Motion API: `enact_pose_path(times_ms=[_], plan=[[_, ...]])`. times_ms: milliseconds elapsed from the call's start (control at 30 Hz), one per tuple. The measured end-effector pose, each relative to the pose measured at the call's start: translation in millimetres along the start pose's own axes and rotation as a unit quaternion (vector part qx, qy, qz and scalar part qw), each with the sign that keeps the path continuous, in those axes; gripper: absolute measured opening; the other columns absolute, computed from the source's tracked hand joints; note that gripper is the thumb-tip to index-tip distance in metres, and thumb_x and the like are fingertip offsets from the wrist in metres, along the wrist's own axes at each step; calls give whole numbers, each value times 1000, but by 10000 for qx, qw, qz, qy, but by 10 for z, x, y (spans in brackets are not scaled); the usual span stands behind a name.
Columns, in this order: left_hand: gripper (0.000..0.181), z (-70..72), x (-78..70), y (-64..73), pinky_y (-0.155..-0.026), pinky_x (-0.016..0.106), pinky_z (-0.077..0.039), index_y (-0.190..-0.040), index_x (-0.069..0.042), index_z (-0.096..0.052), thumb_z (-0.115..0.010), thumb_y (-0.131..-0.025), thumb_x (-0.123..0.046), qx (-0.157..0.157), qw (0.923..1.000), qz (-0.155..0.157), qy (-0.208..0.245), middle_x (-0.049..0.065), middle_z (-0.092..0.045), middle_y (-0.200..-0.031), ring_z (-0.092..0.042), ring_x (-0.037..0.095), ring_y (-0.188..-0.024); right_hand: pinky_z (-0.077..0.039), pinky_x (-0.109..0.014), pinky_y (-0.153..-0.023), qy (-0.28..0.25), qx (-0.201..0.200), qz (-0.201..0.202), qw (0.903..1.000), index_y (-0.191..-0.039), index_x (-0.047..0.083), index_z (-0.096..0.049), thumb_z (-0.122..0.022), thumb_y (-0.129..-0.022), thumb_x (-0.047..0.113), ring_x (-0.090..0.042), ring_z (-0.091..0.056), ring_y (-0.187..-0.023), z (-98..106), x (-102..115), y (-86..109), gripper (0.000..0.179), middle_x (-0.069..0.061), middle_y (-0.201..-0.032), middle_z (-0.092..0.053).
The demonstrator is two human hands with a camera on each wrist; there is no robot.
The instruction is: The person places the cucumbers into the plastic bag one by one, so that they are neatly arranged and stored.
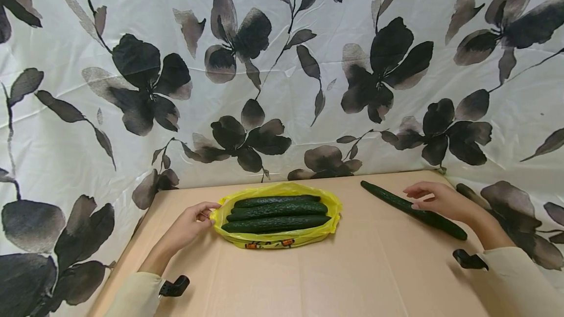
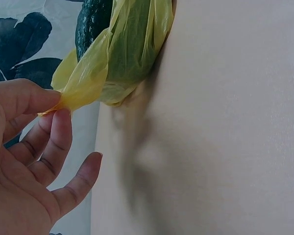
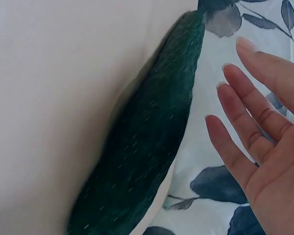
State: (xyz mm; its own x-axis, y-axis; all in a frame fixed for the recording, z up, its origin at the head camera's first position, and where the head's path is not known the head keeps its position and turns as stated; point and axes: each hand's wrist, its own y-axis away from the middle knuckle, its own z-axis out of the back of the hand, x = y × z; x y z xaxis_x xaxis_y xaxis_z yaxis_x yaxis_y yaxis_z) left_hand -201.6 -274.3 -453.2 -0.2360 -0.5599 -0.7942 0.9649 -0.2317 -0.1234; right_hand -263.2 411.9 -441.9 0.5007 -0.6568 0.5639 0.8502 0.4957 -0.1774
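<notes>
A yellow plastic bag [image 1: 317,236] lies in the middle of the table with its mouth spread wide. Three dark green cucumbers [image 1: 276,224] lie side by side in it, lengthwise. At the bag's left end, my left hand [image 1: 190,226] pinches the edge of the plastic between thumb and fingertips; the left wrist view shows the yellow film [image 2: 85,88] drawn taut toward them. Off to the right, a single cucumber [image 1: 389,198] rests slantwise on the table. Above its middle hovers my right hand [image 1: 447,203], fingers loosely extended; in the right wrist view they hold nothing.
The table [image 1: 282,278] has a plain beige top. Behind it and along both sides hangs a white cloth [image 1: 145,9] printed with dark flowers. Each wrist carries a small black device, one at the left cuff [image 1: 175,286] and one at the right cuff [image 1: 470,260].
</notes>
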Motion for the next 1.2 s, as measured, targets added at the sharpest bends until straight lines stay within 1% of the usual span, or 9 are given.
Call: enact_pose_path(times_ms=[200,300,400,533,667,833,1033,1133,1200], plan=[[41,-4,0,-20,-73,23,-49,-129,2,-63,-64,-89,8,-14,10000,0,-10,13,-63,-98,-58,15,-84,-56,-26,-84,32,96,-148,9998,-131,1,-62,-75,-91,15,5,-59,-104,22,-79,85,45,-17,-125,-64],[41,-1,1,-22,-73,23,-49,-130,2,-63,-64,-89,7,-5,10000,36,6,13,-63,-99,-58,16,-85,-56,-26,-83,-67,118,-211,9997,-133,0,-60,-76,-90,13,6,-57,-104,17,-105,108,49,-21,-128,-62],[41,0,4,-22,-73,23,-49,-130,1,-63,-64,-89,6,-11,10000,74,30,13,-63,-100,-58,18,-86,-56,-25,-83,-132,104,-183,9997,-134,-2,-58,-78,-88,13,4,-59,-105,7,-150,125,52,-23,-128,-61],[41,-1,16,-26,-74,24,-49,-130,1,-63,-65,-90,6,-15,9999,100,36,14,-63,-101,-58,20,-87,-56,-24,-81,-119,89,-132,9998,-133,-2,-59,-80,-86,16,-3,-62,-105,-13,-203,144,54,-21,-126,-62],[41,-8,17,-30,-74,24,-49,-130,1,-63,-65,-89,7,-33,9999,109,17,14,-63,-101,-58,20,-87,-56,-24,-79,-125,180,-241,9995,-132,-1,-59,-81,-86,19,-11,-66,-105,-27,-220,137,55,-21,-126,-62],[41,-15,5,-38,-73,24,-49,-130,1,-63,-64,-89,7,-86,9999,98,-43,14,-63,-100,-58,20,-87,-56,-25,-80,17,316,-355,9989,-133,0,-60,-81,-86,19,-22,-66,-107,-49,-242,91,55,-20,-128,-62],[42,-20,6,-51,-73,23,-49,-130,2,-63,-64,-89,7,-82,9999,135,-21,14,-63,-100,-58,20,-87,-55,-28,-81,225,379,-374,9983,-133,2,-61,-81,-85,20,-28,-65,-106,-79,-306,57,55,-17,-128,-63],[42,-24,9,-55,-73,23,-49,-130,2,-63,-65,-89,7,-87,9999,132,2,13,-64,-99,-59,20,-87,-55,-31,-82,319,445,-426,9976,-135,2,-60,-81,-85,23,-32,-65,-107,-91,-340,39,58,-18,-129,-63],[42,-26,11,-57,-73,23,-49,-130,2,-63,-65,-89,7,-81,9999,125,9,13,-64,-99,-59,20,-86,-54,-32,-82,436,488,-540,9964,-136,3,-59,-81,-85,27,-33,-64,-107,-105,-364,24,61,-16,-127,-64]])
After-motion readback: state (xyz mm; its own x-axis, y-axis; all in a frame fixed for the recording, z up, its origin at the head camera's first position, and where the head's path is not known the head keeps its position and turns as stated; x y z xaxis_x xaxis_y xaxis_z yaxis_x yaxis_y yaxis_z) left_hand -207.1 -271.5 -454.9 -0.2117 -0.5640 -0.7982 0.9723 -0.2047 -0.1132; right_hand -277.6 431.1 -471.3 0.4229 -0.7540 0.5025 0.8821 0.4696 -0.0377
